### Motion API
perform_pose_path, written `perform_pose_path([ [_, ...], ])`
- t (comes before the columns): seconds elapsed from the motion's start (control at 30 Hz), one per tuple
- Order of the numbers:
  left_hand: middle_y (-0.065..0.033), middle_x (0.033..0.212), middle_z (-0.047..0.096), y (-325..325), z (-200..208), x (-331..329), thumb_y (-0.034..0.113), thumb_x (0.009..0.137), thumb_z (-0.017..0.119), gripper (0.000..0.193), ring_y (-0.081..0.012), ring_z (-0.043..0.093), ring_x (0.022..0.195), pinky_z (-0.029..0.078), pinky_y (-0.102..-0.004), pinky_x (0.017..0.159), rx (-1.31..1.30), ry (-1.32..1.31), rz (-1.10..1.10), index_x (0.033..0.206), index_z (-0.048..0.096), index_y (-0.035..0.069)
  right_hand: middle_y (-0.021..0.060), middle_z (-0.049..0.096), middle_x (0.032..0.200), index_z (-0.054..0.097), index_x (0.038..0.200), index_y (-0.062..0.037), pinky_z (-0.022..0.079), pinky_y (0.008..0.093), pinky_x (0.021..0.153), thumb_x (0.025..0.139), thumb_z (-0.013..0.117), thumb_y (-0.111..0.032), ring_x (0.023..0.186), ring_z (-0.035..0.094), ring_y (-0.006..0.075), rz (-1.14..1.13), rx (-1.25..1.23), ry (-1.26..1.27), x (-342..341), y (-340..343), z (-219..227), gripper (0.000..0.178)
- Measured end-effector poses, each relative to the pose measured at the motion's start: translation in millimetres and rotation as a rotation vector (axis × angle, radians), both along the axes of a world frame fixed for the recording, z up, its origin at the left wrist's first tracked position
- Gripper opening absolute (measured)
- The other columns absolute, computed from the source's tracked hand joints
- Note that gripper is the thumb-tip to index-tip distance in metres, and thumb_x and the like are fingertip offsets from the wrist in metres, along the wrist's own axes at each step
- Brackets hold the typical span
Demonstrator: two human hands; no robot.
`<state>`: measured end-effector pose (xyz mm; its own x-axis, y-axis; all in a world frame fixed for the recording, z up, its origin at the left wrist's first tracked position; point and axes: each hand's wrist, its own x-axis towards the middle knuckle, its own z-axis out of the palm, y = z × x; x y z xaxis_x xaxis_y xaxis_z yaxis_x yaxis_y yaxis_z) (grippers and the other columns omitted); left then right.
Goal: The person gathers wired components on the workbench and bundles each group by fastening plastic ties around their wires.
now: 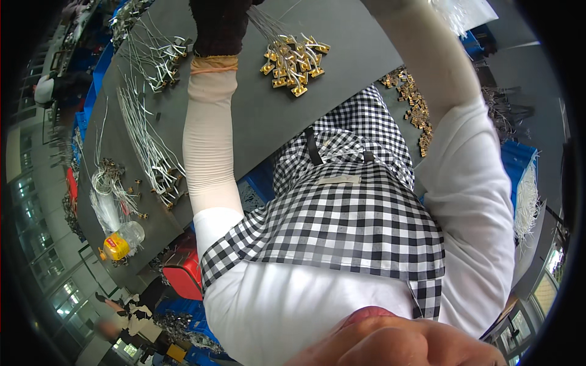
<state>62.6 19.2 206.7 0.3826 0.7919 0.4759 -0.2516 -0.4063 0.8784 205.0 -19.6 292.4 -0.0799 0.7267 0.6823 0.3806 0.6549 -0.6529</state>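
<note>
Dark grey, smooth tabletop (262,116) crosses the upper part of the frame. One hand shows: the left hand (220,27), in a dark glove, cut by the top edge with its fingers out of sight, so I cannot tell its grip; the right hand lies beyond that edge, state unseen. Just right of the glove, at upper centre, sits one bundle of silvery wires with brass-coloured block terminals (296,64), over ten, overlapping too much to count exactly. Left of the beige sleeve (210,128) lie three more wire bundles (146,137). Upper right holds one heap of small brass-coloured pieces (412,100); centre left, one clear plastic bottle (132,234) with a yellow-and-red label.
</note>
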Motion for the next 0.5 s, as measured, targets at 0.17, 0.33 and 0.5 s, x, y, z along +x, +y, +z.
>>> perform_pose_path([
  [0.17,0.0010,0.058,0.051,0,-5,9,0.038,0.102,0.063,0.039,-0.0088,0.042,0.042,0.037,-0.0272,0.044,-0.282,-0.181,-0.081,0.082,0.065,0.005,0.0237,0.036,0.160,0.022,0.160,-0.0052,0.033,0.0439,0.119,0.081,0.085,-0.038,0.149,0.034,0.0348,-0.071,-0.594,-0.240,16,-60,-135,0.106],
  [0.33,0.0049,0.052,0.043,-22,1,22,0.040,0.101,0.065,0.040,-0.0077,0.041,0.043,0.038,-0.0254,0.044,-0.290,-0.070,0.144,0.083,0.066,0.004,0.0142,0.067,0.119,0.057,0.130,-0.0126,0.051,0.0405,0.096,0.093,0.071,-0.040,0.109,0.066,0.0280,-0.292,-0.400,-0.029,-41,-54,-201,0.048],
  [0.5,0.0054,0.053,0.044,-30,14,14,0.043,0.101,0.062,0.043,-0.0075,0.042,0.044,0.041,-0.0255,0.045,-0.243,-0.150,0.097,0.082,0.066,0.005,0.0158,0.067,0.099,0.062,0.112,-0.0092,0.052,0.0418,0.083,0.099,0.063,-0.032,0.093,0.066,0.0338,-0.267,-0.410,-0.010,-37,-49,-196,0.026],
])
